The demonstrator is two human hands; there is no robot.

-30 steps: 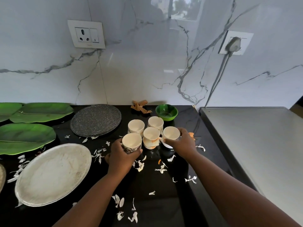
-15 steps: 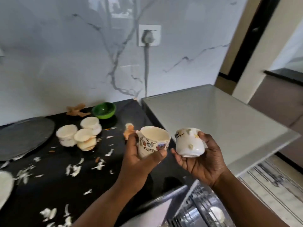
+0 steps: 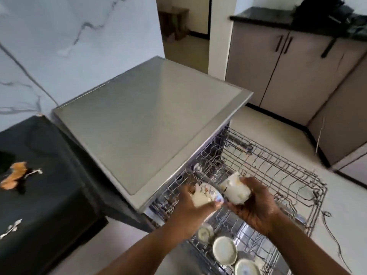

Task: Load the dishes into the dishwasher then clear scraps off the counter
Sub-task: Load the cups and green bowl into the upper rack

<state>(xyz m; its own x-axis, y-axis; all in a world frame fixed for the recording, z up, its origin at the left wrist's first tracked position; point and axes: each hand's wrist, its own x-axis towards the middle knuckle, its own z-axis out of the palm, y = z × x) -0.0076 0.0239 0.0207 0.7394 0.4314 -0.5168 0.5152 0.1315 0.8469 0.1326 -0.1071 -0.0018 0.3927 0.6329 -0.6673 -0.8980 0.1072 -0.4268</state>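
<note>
Here each hand's fingers (image 3: 218,204) wrap a cup (image 3: 236,190).

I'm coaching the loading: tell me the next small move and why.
Probably lower the left hand and set its patterned cup mouth-down in the upper rack; both hands hold cups above it, and the right hand's white cup can follow.

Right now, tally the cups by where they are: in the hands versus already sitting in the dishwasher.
Cups held in hands: 2, a patterned cup in the left hand and a white cup in the right hand.
Cups in the lower rack, seen rim or base up: 3, at and.
Total: 5
</note>
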